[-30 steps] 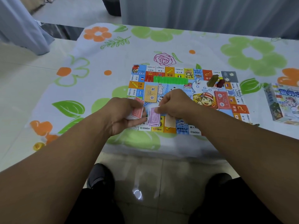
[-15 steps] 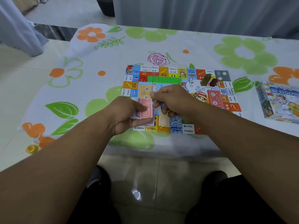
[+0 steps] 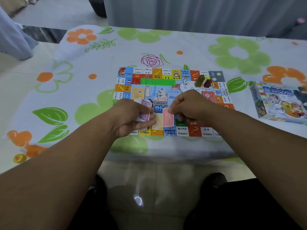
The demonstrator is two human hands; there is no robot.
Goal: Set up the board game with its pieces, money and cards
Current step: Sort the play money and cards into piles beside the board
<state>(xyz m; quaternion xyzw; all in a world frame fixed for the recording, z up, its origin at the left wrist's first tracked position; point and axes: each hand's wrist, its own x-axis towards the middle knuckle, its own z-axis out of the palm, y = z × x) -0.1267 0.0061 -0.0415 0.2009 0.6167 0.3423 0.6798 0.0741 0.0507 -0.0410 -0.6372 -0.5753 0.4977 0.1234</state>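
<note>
A colourful rectangular paper game board (image 3: 159, 95) is laid flat at the centre of the frame on a table covered by a white cloth printed with green and orange flowers (image 3: 83, 80); its near edge is close to the table's front edge.

A small stack of purple paper money notes (image 3: 144, 115) is gripped in the left hand (image 3: 132, 118), fingers curled round it, over the lower left part of the board; a single red paper note (image 3: 168, 120) is pinched at its upper edge by the thumb and fingers of the right hand (image 3: 191, 107), just right of the left hand; whether this note touches the board cannot be told. A pale yellow paper note (image 3: 158, 124) is seen lying on the board between the purple stack and the red note, partly overlapped by the red one.

A row of bright green plastic houses (image 3: 157, 81) is lined along the upper part of the board, with a few red plastic pieces (image 3: 135, 81) at its left end; an olive-green block (image 3: 199, 80) and a dark red block (image 3: 207, 83) are stood near the upper right corner. A yellow card pile (image 3: 138, 93) is placed left of centre and a red card pile (image 3: 208, 96) right of centre, the latter partly hidden by the right hand.

The illustrated cardboard game box (image 3: 279, 103) is set at the right of the frame, well apart from the board.
</note>
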